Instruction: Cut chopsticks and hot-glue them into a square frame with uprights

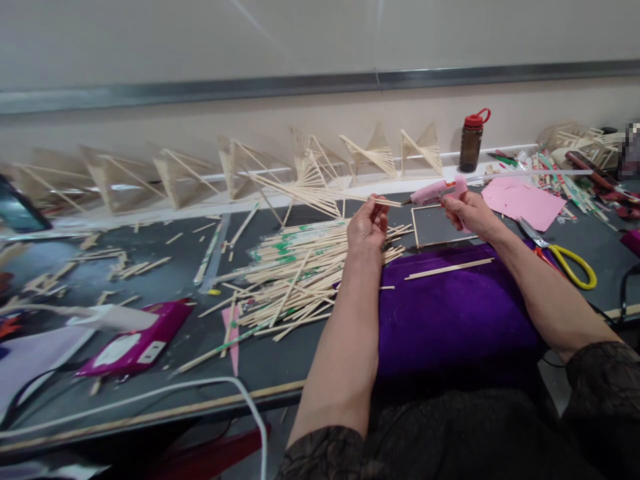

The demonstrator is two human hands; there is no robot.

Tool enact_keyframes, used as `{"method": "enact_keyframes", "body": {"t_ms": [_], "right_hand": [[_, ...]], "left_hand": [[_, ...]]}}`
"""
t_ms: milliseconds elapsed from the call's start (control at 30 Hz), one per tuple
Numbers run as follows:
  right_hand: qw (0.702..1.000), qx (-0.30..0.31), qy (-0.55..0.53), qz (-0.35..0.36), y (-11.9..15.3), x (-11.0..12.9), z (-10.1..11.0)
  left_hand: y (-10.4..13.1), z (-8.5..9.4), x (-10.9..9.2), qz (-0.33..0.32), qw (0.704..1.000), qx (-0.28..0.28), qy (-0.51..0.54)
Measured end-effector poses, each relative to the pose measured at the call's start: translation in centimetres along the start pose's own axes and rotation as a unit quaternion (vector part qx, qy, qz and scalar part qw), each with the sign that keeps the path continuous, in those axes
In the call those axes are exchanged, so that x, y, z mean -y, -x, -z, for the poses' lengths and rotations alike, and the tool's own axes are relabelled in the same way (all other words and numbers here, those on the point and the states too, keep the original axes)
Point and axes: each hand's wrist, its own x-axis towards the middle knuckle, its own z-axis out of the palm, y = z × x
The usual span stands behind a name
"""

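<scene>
My left hand (369,221) pinches a thin wooden stick (393,203) that points to the right. A pink hot glue gun (430,191) is in my right hand (467,210), with a clear glue stick (530,173) reaching out of its back. The gun's nozzle is at the right end of the stick; whether they touch I cannot tell. Below the gun lies a rectangular frame of sticks (417,230). Two loose sticks (450,268) rest on a purple cloth (450,313) in front of me. A big pile of wooden sticks (295,287) spreads out left of my left forearm.
Several twisted stick structures (370,157) stand along the wall. A brown bottle with a red cap (471,141) is at the back. To the right are yellow-handled scissors (573,263) and pink paper (525,200). A magenta packet (165,327) and a white cable (210,381) lie at left.
</scene>
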Motion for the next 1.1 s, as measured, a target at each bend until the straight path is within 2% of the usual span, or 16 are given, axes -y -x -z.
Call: {"method": "enact_keyframes", "body": {"t_ms": [600, 833, 1100], "right_hand": [[1.0, 0.01, 0.021, 0.006, 0.07, 0.08, 0.23], [0.999, 0.033, 0.027, 0.003, 0.34, 0.59, -0.01], [0.999, 0.001, 0.044, 0.014, 0.01, 0.18, 0.13]], "left_hand": [[-0.35, 0.23, -0.04, -0.006, 1.0, 0.008, 0.012], [-0.23, 0.03, -0.06, -0.015, 1.0, 0.002, 0.013], [-0.59, 0.24, 0.33, -0.028, 0.999, 0.013, -0.022]]}}
